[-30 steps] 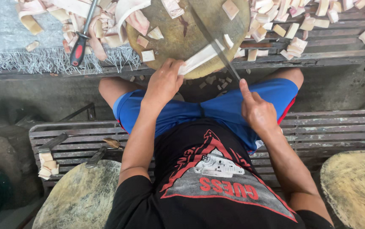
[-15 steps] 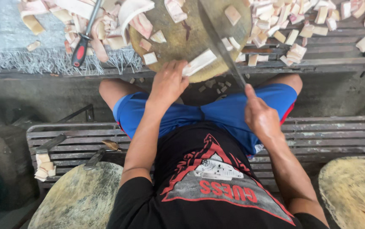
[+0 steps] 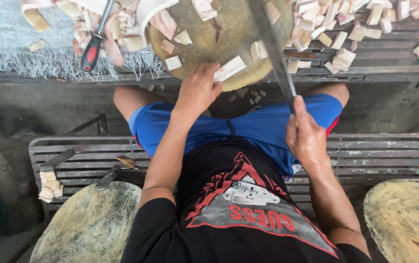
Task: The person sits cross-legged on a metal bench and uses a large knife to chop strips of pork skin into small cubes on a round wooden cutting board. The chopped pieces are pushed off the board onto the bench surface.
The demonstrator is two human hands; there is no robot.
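Observation:
My left hand point(image 3: 199, 90) presses a pale white strip point(image 3: 230, 68) down on the near edge of a round wooden chopping block point(image 3: 229, 29). The fingers rest on the strip's left end. My right hand point(image 3: 306, 136) is closed on the handle of a long dark knife point(image 3: 274, 48), above my right thigh. Its blade reaches forward over the right side of the block, to the right of the strip and apart from it. A few cut white pieces point(image 3: 173, 62) lie on the block.
Heaps of cut pale pieces point(image 3: 346, 29) cover the slatted bench to the right and left of the block. A red-handled knife point(image 3: 92, 48) lies at the left. Two more round blocks point(image 3: 90, 226) point(image 3: 407, 219) sit near me, with a small stack of pieces point(image 3: 48, 185) on a slatted bench.
My right hand has drawn the knife back toward my lap, and the blade now points more steeply forward. My left hand has stayed on the white strip.

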